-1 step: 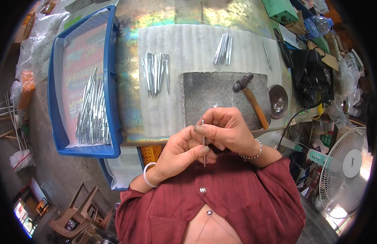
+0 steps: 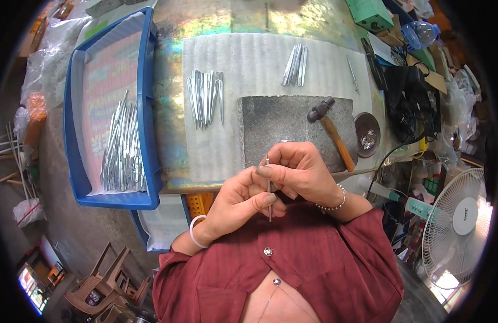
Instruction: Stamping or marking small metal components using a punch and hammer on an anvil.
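Near my chest, I grip a slim metal rod [image 2: 269,215] upright between both hands. My left hand [image 2: 235,202] pinches its lower part with thumb and fingers. Closed near its upper end is my right hand [image 2: 303,168], thumb against the metal. Both hands are just over the near edge of a grey stone block [image 2: 276,121]. On the block's right side lies a hammer [image 2: 336,140] with a wooden handle. Beyond it, a white foam mat [image 2: 249,59] carries one bunch of slim pointed metal pieces [image 2: 206,98] at left and another bunch [image 2: 296,65] farther back.
A blue tray [image 2: 153,107] at left holds many similar metal pieces [image 2: 122,148]. Right of the block sits a round dish [image 2: 362,123] of small shiny bits. A single thin piece [image 2: 352,74] rests on the mat. A black cable [image 2: 402,142] and a fan [image 2: 453,226] are at right.
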`<state>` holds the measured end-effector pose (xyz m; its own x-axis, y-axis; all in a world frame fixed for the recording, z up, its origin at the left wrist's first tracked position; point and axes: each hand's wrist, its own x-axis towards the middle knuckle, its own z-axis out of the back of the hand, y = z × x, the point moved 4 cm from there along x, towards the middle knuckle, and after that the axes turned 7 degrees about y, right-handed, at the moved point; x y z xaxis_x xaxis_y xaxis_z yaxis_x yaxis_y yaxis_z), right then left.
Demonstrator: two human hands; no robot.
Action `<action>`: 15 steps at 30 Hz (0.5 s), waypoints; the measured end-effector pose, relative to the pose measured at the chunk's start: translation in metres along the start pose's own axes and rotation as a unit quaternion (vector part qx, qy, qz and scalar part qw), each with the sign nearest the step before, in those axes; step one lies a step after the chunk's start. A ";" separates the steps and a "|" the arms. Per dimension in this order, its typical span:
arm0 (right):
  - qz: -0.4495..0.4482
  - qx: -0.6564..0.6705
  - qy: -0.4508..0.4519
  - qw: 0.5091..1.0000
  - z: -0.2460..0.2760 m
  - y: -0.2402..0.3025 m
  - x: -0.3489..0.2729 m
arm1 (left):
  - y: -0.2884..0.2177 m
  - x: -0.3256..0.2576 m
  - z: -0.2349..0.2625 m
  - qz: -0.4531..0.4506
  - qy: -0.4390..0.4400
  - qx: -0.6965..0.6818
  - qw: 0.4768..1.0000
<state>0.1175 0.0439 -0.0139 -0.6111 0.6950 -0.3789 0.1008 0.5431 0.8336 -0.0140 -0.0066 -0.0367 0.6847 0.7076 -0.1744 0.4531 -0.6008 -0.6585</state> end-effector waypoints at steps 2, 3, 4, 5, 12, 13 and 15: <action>-0.003 0.010 0.002 1.000 0.000 0.001 0.001 | 0.003 0.000 0.001 -0.003 0.001 -0.006 1.000; -0.009 0.020 0.002 1.000 0.000 0.000 0.001 | 0.004 0.000 0.001 -0.005 0.002 -0.013 1.000; -0.008 0.020 0.002 1.000 0.000 0.000 0.001 | 0.003 0.000 0.001 -0.005 0.003 -0.012 1.000; -0.010 0.021 0.002 1.000 0.000 0.000 0.001 | 0.002 0.000 0.000 -0.003 0.000 -0.015 1.000; -0.005 0.029 0.011 1.000 0.001 0.000 0.003 | 0.003 0.000 0.004 -0.011 -0.001 -0.004 1.000; -0.003 0.029 0.011 1.000 0.001 -0.001 0.003 | 0.003 -0.002 0.005 -0.011 0.000 -0.003 1.000; 0.055 0.042 -0.001 0.998 0.001 0.001 0.003 | 0.001 -0.007 0.010 -0.025 -0.045 -0.060 0.997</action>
<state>0.1171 0.0470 -0.0146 -0.5914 0.7536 -0.2868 0.2335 0.5005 0.8337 -0.0241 -0.0089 -0.0438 0.6079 0.7649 -0.2130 0.5537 -0.6006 -0.5768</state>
